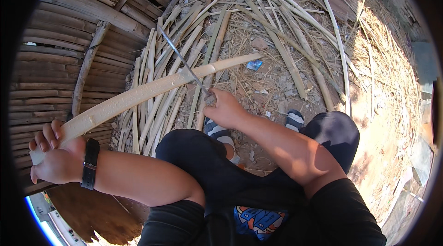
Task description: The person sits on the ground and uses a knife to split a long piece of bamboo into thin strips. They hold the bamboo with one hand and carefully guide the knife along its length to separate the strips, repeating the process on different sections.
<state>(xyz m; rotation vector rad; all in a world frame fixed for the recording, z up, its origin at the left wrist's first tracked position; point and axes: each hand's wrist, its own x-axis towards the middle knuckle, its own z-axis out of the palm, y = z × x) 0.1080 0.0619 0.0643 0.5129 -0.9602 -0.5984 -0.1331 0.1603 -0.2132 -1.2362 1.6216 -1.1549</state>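
Observation:
My left hand (60, 163), with a black watch on its wrist, is closed around the near end of a long, pale split bamboo strip (138, 94). The strip slants away to the right, its far end over the littered ground in front of my feet. In my right hand (227, 111) is the short handle of a knife, gripped in a closed fist. Its long, narrow blade (177, 53) points up and left and crosses the strip towards its far part. Whether the edge bites into the bamboo cannot be made out.
Many cut bamboo strips (150, 68) lie piled left of my feet, beside a bamboo slat wall (60, 66). More long poles (295, 38) are scattered ahead among shavings and rubble. A small blue wrapper (254, 65) lies near the strip's tip. Sunlit shavings (387, 75) cover the right side.

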